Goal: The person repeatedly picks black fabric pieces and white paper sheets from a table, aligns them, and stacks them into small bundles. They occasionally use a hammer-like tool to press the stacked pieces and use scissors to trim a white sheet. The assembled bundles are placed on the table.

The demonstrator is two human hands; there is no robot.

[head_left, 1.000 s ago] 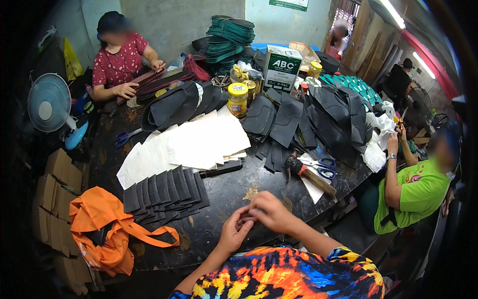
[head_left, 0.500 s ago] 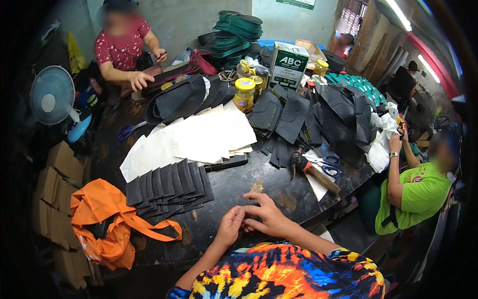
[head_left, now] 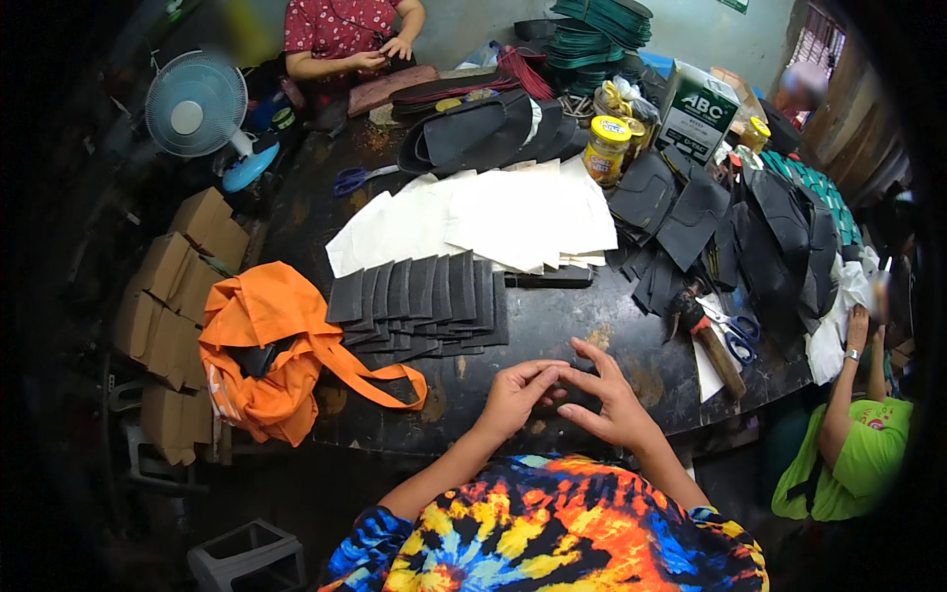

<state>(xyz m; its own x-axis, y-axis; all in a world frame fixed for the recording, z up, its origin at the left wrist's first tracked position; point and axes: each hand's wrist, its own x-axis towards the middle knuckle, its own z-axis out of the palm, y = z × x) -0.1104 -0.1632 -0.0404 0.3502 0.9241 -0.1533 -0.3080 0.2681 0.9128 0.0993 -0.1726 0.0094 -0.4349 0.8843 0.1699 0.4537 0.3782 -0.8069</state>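
Note:
My left hand (head_left: 517, 397) and my right hand (head_left: 614, 403) meet above the table's near edge, fingertips touching. The left fingers curl together under the thumb, and I see nothing in them. My right hand is open, thumb and fingers apart. Ahead and to the left, black foam-like pads (head_left: 419, 301) overlap in rows on the table. Behind them, white sheets (head_left: 493, 219) are fanned out. Right of my hands, a hammer (head_left: 723, 363) with a wooden handle lies beside blue-handled scissors (head_left: 738, 335).
An orange cloth bag (head_left: 261, 345) lies at the table's left edge, near cardboard boxes (head_left: 163, 306) and a fan (head_left: 197, 104). Black cut pieces (head_left: 691, 212), a yellow-lidded jar (head_left: 607, 150) and a green-white can (head_left: 695, 113) stand farther back. Co-workers sit across (head_left: 345, 39) and at right (head_left: 858, 449).
The view has swung left and down, so the table's contents appear farther right and higher. My hands stay together, with the left loosened from the right's fingers. The co-worker across has brought both hands together.

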